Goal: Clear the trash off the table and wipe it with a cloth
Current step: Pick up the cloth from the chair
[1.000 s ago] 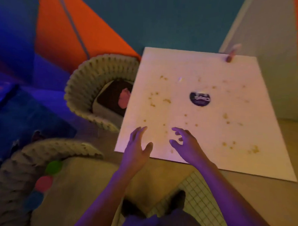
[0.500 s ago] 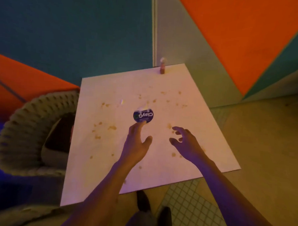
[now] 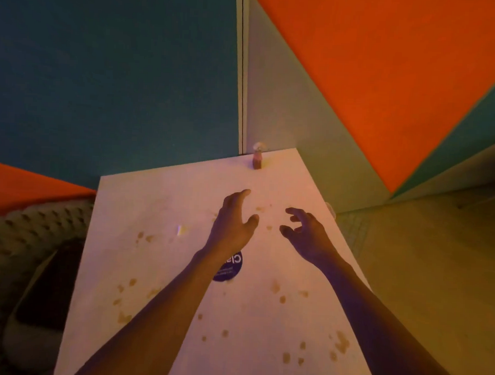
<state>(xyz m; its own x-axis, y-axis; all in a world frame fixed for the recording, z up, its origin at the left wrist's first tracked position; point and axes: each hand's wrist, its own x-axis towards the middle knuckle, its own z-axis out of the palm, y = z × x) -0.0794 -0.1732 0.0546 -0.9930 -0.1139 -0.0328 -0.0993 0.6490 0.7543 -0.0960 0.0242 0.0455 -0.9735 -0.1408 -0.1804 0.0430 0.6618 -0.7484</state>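
Crumbs (image 3: 342, 342) are scattered in many small brownish bits over one pale square table (image 3: 166, 200); they are too numerous and too blurred to be counted exactly. One dark round lid (image 3: 233, 267) with white lettering is seen lying flat near the middle of the table, partly hidden under the left forearm. One small pale scrap (image 3: 182, 230) is seen left of the left hand. One small bottle-like object (image 3: 257, 156) is stood upright at the far edge of the table, by the wall corner.

Two hands are held over the far half of the table. The left hand (image 3: 233, 220) is extended with fingers straight and nothing grasped. The right hand (image 3: 306, 232) is held with fingers loosely curled, and nothing is grasped by it either. Whether either hand touches the tabletop cannot be told.

One woven chair (image 3: 20, 239) is placed at the left side of the table, with one dark flat item (image 3: 52, 283) on its seat.
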